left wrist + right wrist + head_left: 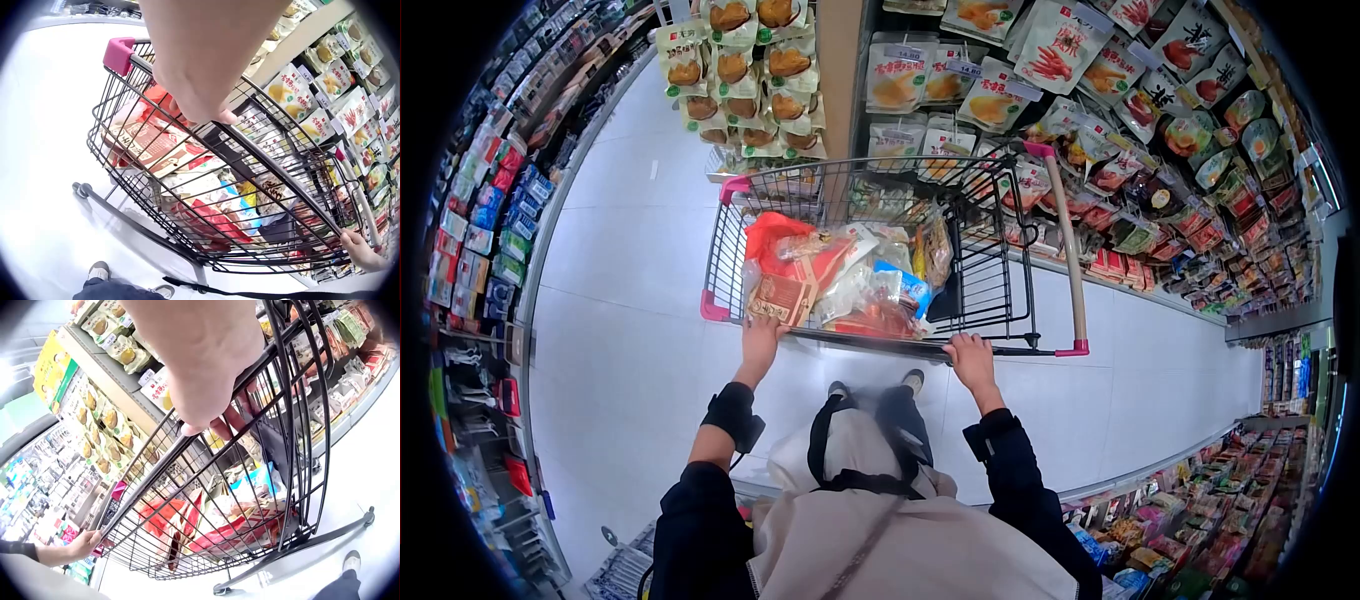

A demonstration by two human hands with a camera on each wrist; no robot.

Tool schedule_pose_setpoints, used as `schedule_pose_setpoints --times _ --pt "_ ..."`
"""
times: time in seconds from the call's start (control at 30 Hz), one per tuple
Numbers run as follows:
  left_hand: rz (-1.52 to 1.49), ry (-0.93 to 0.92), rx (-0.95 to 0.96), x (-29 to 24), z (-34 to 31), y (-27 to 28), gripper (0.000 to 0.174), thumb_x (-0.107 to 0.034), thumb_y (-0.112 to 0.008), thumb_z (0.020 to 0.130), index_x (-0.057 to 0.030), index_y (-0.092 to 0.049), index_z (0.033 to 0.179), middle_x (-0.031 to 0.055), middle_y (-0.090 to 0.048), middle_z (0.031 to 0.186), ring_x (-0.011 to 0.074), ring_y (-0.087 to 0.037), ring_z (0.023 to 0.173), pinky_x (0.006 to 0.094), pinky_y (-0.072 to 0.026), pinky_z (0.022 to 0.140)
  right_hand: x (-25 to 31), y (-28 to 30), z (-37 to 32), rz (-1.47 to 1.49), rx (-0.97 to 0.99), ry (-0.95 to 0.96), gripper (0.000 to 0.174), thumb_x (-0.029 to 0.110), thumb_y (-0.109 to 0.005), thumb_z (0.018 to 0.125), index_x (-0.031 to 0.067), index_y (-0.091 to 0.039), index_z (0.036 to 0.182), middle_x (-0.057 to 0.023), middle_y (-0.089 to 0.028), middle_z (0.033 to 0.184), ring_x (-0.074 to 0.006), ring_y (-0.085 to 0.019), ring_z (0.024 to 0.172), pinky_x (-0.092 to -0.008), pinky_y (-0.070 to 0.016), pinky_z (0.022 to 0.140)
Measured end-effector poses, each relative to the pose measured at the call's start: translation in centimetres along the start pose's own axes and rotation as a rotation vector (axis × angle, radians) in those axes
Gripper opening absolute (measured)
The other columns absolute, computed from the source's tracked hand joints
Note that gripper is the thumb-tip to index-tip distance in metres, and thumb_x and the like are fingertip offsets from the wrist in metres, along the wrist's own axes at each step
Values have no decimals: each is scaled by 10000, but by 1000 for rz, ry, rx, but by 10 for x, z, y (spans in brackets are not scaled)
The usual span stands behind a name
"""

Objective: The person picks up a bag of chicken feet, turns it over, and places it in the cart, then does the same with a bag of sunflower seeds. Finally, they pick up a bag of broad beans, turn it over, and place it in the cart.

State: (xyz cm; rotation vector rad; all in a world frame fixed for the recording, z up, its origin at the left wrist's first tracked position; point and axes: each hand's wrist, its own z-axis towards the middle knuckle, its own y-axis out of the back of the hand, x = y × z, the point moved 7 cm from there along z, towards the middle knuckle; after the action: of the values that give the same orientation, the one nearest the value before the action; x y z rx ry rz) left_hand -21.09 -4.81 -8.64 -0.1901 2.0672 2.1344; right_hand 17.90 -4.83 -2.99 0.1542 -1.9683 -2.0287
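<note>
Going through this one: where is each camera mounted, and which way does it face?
Head: worn on the head, facing down over the shopping cart; left hand, right hand, sleeves and shoes show.
Left wrist: looks past the left hand along the rail; right hand and shoes show.
Right wrist: looks past the right hand back along it; left hand and one shoe show.
Shared: both wrist views show cart, packages, both hands.

Pale tiled floor (600,400); packed shelves (1150,150) on both sides; bright light (5,376).

Right hand (209,369) gripping the cart's (144,487) top rim, left hand (78,545) on it further along, packages (231,519) inside.
</note>
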Motion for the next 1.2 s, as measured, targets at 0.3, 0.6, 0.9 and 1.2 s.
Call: schedule_pose_setpoints --times 0.3,0.6,0.9,1.2 --pt "13 66 -75 26 1 10 241 -308 -508 796 -78 -563 843 90 -552 907 247 -493 933 445 -298 910 27 -3 10 -11 59 -8 270 351 -481 812 101 -581 826 -44 -567 847 -233 -498 836 -376 -354 705" --pt "27 80 -29 61 10 11 228 -296 -495 804 -81 -537 866 80 -552 894 261 -487 945 473 -289 920 50 -9 28 107 42 -9 280 358 -496 805 94 -589 814 -42 -570 806 -245 -497 790 -378 -349 688" --pt "-10 79 -37 70 19 12 230 -297 -506 799 -73 -533 843 87 -551 892 270 -487 941 479 -278 928 54 -11 35 126 75 -11 304 373 -490 803 83 -581 828 -55 -582 823 -249 -487 848 -381 -348 711" --pt "-58 90 103 78 22 14 254 -327 -523 790 -85 -562 856 86 -567 903 282 -487 947 471 -287 921 57 -10 33 170 88 -4 284 351 -492 805 84 -577 848 -68 -577 850 -248 -487 879 -374 -348 728"
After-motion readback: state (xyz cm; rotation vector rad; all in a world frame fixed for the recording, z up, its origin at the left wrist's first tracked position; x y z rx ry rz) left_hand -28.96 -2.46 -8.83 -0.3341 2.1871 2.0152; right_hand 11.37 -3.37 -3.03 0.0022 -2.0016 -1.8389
